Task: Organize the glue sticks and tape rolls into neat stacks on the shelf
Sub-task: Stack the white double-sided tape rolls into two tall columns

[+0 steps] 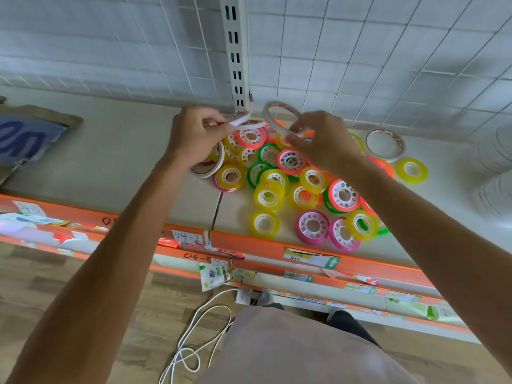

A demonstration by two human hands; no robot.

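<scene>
1. Both hands raised over the shelf (pixel 116 151) at centre frame, above the jumble of small tape rolls (pixel 291 184).
2. Left hand (pixel 194 137) curled, fingers (pixel 219 126) pinching two or three thin white tape rings (pixel 246 121) held flat together, near the slotted upright (pixel 235 51).
3. Right hand (pixel 324 139) curled too, fingers (pixel 295 139) pinching one more wide thin ring (pixel 279 115), tilted on edge, just beside the left-hand bundle.
4. Step in hand, judged: adding the right-hand ring to the bundle. Best done by levelling it, matching rims edge to edge, then sliding it onto the pile before loosening the pinch, so nothing fanned out.
5. Thin rings: narrow, flat, pale, with printed inner faces; light and floppy-looking, likely to slip sideways unless squeezed evenly.
6. Small rolls: glossy translucent tape in yellow, green, pink and orange on white plastic cores with cut-out holes; lying flat, leaning and overlapping, some near the orange shelf edge (pixel 277 245) at lower centre.
7. Two more thin rings left on the shelf: one under the left wrist (pixel 210 164), one lying alone at upper right (pixel 385 145).
8. Pale stacked rings, blurred, at far right (pixel 496 173). No glue sticks made out.
</scene>
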